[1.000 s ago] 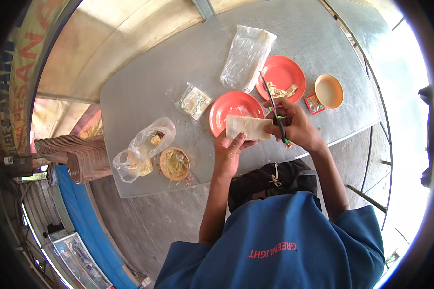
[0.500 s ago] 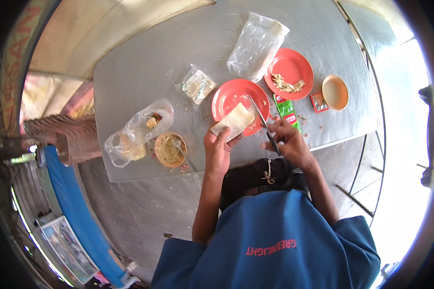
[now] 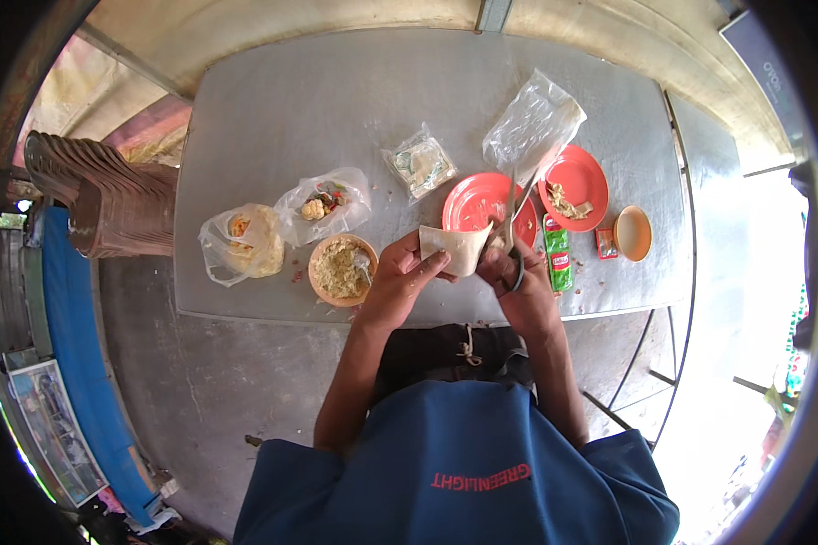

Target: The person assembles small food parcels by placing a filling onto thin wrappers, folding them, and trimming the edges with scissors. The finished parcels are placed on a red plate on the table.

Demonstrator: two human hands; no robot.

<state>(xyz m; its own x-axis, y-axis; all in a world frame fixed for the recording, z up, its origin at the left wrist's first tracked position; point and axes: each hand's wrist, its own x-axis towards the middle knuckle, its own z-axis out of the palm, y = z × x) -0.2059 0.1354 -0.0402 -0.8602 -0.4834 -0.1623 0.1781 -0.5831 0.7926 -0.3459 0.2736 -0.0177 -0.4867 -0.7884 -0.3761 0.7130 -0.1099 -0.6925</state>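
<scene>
Since the earlier frame, the right hand (image 3: 521, 289) has closed in on the right edge of the pale sheet (image 3: 453, 249), and the scissors (image 3: 510, 218) have swung from an 11 o'clock to about a 12 o'clock heading; the camera view has also shifted. Clock directions below are taken from the sheet, with 12 o'clock at the far side of the table. The sheet is held above the table's near side, curved between the hands, just short of the near plate (image 3: 468, 202). The left hand (image 3: 398, 277) pinches its left end, thumb on top. The right hand's fingers are curled around the scissors' handle; whether they also pinch the sheet cannot be told. The step in hand appears to be trimming the sheet's right edge. The next cut would call for a steady left pinch, a flattened edge and left fingers clear of the blades. The blades point over the near plate's right side, with the far plate (image 3: 580, 170) at 2 o'clock and the green packets (image 3: 558, 263) at 3 o'clock limiting rightward travel. The bowl (image 3: 341, 265) at 9 o'clock limits leftward travel. The table edge (image 3: 409, 322) runs beneath the wrists at 6 o'clock. Bare tabletop lies toward 10 o'clock, short of the clear packet (image 3: 420, 163) at 11.
</scene>
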